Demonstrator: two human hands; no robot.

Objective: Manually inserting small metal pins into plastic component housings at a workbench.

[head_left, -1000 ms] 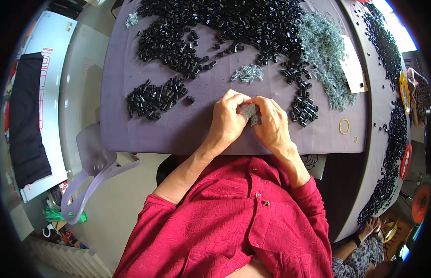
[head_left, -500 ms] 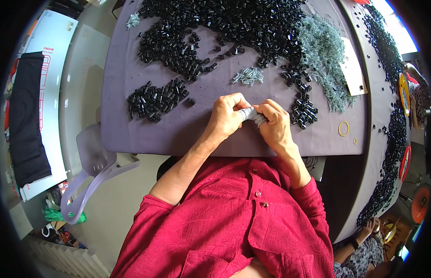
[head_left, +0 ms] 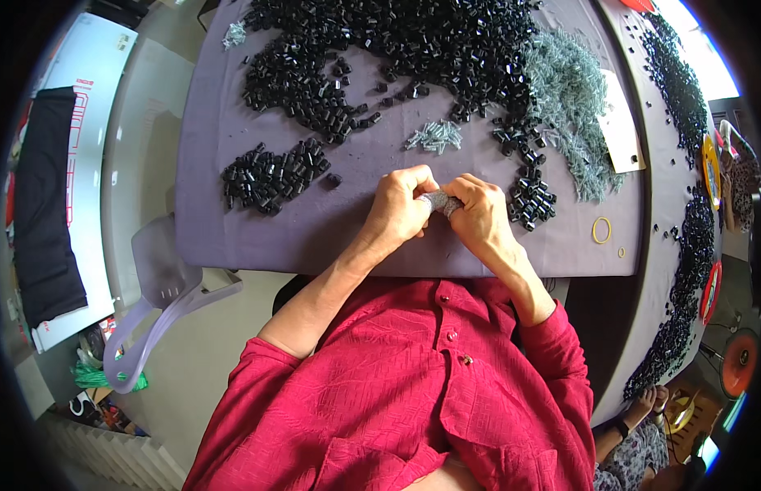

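Both hands stay pressed together near the surface's (head_left: 257, 237) front edge, left hand (head_left: 399, 204) and right hand (head_left: 478, 214) still gripping a grey bundle (head_left: 439, 201).

Red crinkle-textured button-front shirt (head_left: 413, 385), small round buttons down the placket; sleeves rolled above elbows; forearms bare; left hand (head_left: 399, 209), right hand (head_left: 477, 214) ungloved
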